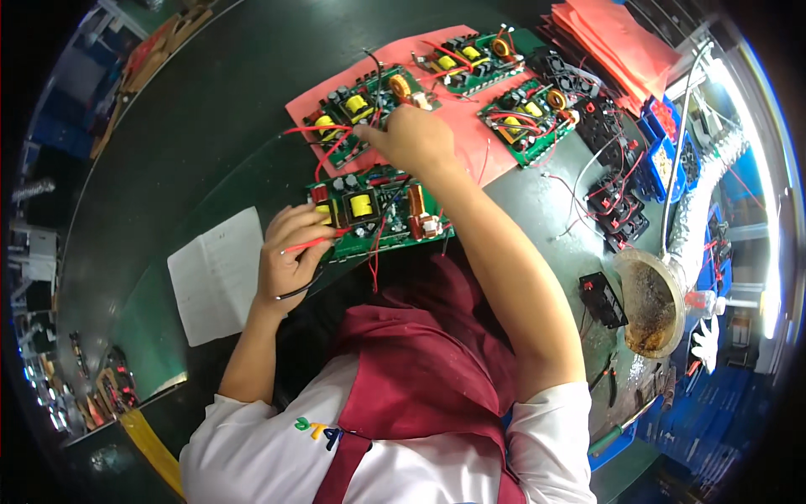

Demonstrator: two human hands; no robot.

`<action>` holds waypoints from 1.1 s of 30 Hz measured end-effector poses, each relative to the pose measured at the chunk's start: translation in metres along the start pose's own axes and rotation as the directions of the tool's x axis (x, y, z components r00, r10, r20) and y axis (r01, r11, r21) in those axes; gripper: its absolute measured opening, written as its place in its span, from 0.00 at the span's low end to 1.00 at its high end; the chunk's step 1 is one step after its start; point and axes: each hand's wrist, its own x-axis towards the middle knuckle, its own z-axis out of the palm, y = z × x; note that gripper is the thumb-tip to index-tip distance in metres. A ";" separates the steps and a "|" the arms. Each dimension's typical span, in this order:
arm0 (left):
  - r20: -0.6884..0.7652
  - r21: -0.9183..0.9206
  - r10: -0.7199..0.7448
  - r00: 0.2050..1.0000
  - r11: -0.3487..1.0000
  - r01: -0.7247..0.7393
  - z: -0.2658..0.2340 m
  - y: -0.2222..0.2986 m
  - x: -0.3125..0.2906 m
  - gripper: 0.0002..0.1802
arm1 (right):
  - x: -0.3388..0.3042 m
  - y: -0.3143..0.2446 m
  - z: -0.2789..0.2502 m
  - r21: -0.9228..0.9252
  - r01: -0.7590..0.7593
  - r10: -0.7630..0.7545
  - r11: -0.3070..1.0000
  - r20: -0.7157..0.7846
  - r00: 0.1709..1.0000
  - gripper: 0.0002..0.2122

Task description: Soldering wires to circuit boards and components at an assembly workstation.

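Note:
A green circuit board [395,232] with yellow-wrapped transformers, a copper coil and red and black wires lies nearest to me, at the bench edge. My left hand [294,252] grips its left end, fingers over the top and thumb in front, beside loose red and black wire ends. Just beyond lies a second circuit board [357,104] of the same kind. Over its near right part is my right hand [414,141], fingers curled and thumb pointing left toward the red wires [323,130]. What those fingertips hold, if anything, is hidden behind the hand.
Two further circuit boards [531,126] rest on and beside a pink sheet [470,126]. At right are black fans [617,210] with wires, blue bins [667,155], a black fan unit [603,300] and a round duct opening [651,307]. White paper [217,277] lies left.

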 end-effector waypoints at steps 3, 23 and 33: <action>-0.408 0.175 -0.109 0.907 0.965 0.195 0.012 0.006 -0.014 0.33 | 0.008 -0.005 0.015 -0.008 -0.018 0.016 1.000 -0.149 0.989 0.19; -0.070 -0.317 -0.406 0.911 0.875 0.365 0.000 0.009 0.028 0.14 | 0.015 0.023 0.001 0.062 0.059 -0.057 0.996 -0.029 0.998 0.25; -0.227 -0.199 -0.221 0.949 0.964 0.176 -0.004 0.016 0.052 0.12 | 0.006 0.017 -0.025 0.835 -0.190 -0.102 0.516 0.281 0.954 0.15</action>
